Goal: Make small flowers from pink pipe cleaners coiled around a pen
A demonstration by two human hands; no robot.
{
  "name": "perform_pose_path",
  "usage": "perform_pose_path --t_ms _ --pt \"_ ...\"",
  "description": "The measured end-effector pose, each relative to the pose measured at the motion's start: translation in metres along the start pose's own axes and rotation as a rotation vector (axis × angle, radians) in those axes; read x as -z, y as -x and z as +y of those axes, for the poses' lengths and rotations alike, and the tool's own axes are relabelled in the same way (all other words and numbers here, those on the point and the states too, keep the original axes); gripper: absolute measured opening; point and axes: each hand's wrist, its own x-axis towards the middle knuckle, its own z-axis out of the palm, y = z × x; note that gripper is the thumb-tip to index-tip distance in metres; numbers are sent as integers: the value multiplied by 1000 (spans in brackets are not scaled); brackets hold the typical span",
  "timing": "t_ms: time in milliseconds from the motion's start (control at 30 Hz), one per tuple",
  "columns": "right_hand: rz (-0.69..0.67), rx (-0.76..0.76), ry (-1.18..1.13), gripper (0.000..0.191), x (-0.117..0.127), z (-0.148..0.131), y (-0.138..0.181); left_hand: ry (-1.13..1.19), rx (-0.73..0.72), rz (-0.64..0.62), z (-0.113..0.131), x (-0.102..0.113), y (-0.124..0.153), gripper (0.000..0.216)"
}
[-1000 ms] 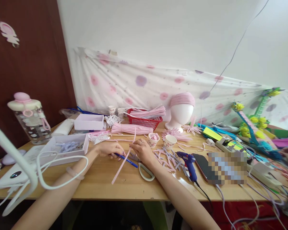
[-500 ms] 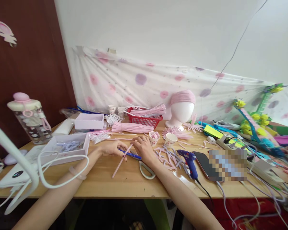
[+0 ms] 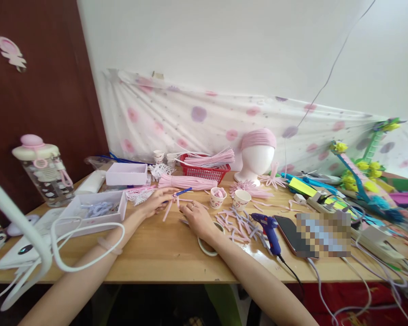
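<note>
Blue pen swung upward, left grip pinching it (fuzzy pink stem touching), right grip unclear.

Left hand holding blue pen, pink strip against it, right hand over scissors

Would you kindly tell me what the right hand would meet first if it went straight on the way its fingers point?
Most likely the thin pink strip by the slim blue pen in the left hand, just ahead of the right hand; depth is unclear, so they may be touching.
</note>
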Motion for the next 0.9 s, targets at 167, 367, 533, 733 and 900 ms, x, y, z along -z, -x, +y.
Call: perform_pose_path --t_ms 167,367,533,733,900 --pt "47 -21 -89 13 7 7 4 -152 -33 -72 3 -8 -2 28" --pt "160 -168 -205 29 21 25 7 -206 16 -249 12 -7 4 20" --pt "176 -224 -275 42 15 25 3 -146 4 -203 10 -2 7 37" --pt "80 -160 -301 23 4 3 3 -167 -121 34 -4 -15 -2 48" --pt "101 -232 -302 20 10 3 6 -265 -154 19 -11 -23 -6 30"
